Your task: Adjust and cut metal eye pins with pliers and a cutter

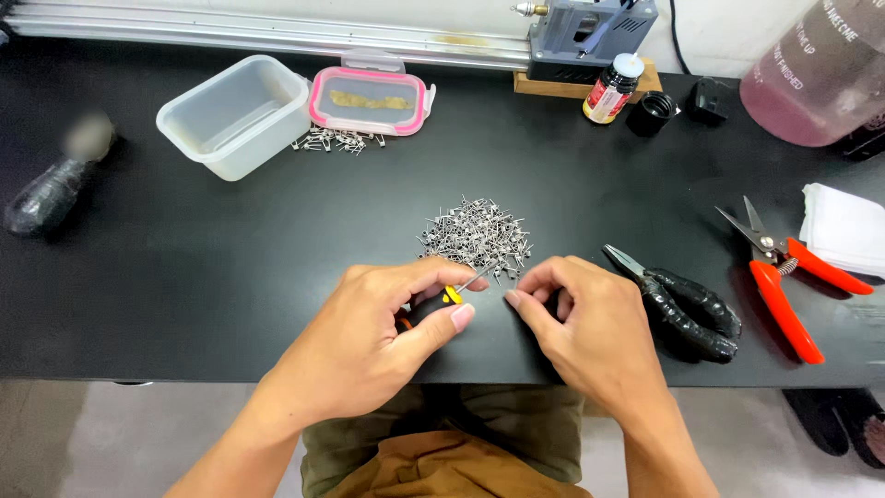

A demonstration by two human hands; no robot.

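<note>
Right now the left hand (369, 332) is curled around a small screwdriver (452, 295) with a yellow and black handle, its thin shaft pointing at the heap of small wire coils (477, 232) just beyond both hands on the black tabletop (212, 277). The right hand (585, 323) pinches its fingertips together near the shaft's tip; what they hold is too small to tell. Black-handled pliers (687, 304) lie just right of it, with red-handled snips (784, 277) farther right.
</note>
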